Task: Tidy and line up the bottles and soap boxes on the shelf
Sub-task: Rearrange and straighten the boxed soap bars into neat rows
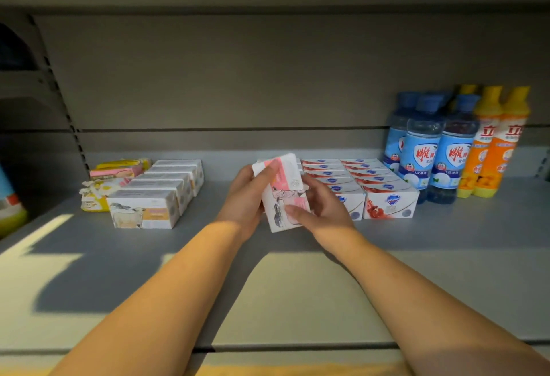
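Observation:
Both hands hold a stack of pink-and-white soap boxes above the middle of the grey shelf. My left hand grips its left side, fingers curled over the top corner. My right hand grips the right side, thumb across the front. Right of them lie two rows of white-and-red soap boxes. Blue bottles and orange bottles stand at the far right. A row of white-and-yellow soap boxes lies at the left.
Loose yellow and pink soap packs lie piled at the far left by the shelf upright. A coloured bottle shows at the left edge. The shelf's front edge runs below my forearms.

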Motion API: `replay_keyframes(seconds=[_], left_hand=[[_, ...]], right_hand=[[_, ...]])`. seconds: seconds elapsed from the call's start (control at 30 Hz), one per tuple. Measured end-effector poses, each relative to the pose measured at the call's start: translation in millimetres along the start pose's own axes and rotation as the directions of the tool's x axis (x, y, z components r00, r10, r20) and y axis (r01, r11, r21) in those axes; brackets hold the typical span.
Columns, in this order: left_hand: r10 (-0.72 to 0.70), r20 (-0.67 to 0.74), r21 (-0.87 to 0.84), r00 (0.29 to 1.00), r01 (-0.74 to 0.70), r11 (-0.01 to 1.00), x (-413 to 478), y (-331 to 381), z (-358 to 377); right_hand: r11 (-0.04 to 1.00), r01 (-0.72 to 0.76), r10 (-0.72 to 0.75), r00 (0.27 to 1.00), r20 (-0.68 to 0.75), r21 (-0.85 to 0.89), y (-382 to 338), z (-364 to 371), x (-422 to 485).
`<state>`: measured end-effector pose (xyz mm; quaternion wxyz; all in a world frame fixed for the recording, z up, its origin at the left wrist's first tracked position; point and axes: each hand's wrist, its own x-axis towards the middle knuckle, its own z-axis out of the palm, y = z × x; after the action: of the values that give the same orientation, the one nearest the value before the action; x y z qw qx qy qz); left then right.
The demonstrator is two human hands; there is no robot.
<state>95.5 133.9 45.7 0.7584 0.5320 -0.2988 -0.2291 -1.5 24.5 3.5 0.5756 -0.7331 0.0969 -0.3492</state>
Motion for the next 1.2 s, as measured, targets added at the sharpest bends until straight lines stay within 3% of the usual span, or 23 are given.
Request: replay_keyframes(seconds=[0.07,0.13,0.23,0.3,0.37,0.5,0.63,0.8,0.9,0.97,1.1,1.2], left_hand=[[0.07,0.052,0.038,0.996,-0.072,0.997,0,6,-5],[0.062,0.14,0.016,0.988,-0.065,0.998,0,10,-10],[-0.038,0.261,-0.082,0.965,0.062,0.995,-6,9,-7],[-0.058,0.242,-0.108,0.969,0.086,0.99,-8,8,-3],[-0.052,0.204,-0.156,0.977,0.085,0.984,-9,8,-3],[-0.113,0.214,-0.203,0.97,0.158,0.966,-8,7,-8],[-0.101,0.206,-0.077,0.973,0.119,0.99,-5,5,-9],[0.023,0.171,0.109,0.985,-0.042,0.993,-4,5,-6],[0.143,0.187,0.212,0.972,-0.182,0.96,-7,2,-5],[0.17,0.236,0.229,0.957,-0.225,0.947,-11,2,-3],[0.183,0.286,0.29,0.941,-0.266,0.919,-19,3,-2],[0.302,0.238,0.319,0.923,-0.368,0.873,-22,5,1]], right_hand=[[0.994,0.094,-0.099,0.992,-0.079,-0.062,-6,-7,-1],[0.941,0.23,-0.271,0.951,-0.148,-0.247,-12,-12,0],[0.719,0.385,-0.543,0.831,-0.121,-0.579,-19,-19,1],[0.635,0.408,-0.598,0.798,-0.083,-0.656,-23,-21,-1],[0.64,0.416,-0.59,0.805,-0.066,-0.646,-25,-21,-2],[0.822,0.356,-0.448,0.886,-0.12,-0.444,-24,-20,-3],[0.889,0.307,-0.371,0.918,-0.141,-0.339,-23,-19,-4],[0.997,0.034,-0.016,0.971,-0.239,0.072,-31,-19,-4],[0.901,-0.221,0.301,0.938,-0.172,0.373,-37,-19,-1],[0.79,-0.333,0.415,0.909,-0.048,0.515,-40,-20,-1],[0.614,-0.604,0.536,0.792,0.293,0.509,-44,-21,-6],[0.557,-0.694,0.578,0.718,0.388,0.456,-46,-20,-7]])
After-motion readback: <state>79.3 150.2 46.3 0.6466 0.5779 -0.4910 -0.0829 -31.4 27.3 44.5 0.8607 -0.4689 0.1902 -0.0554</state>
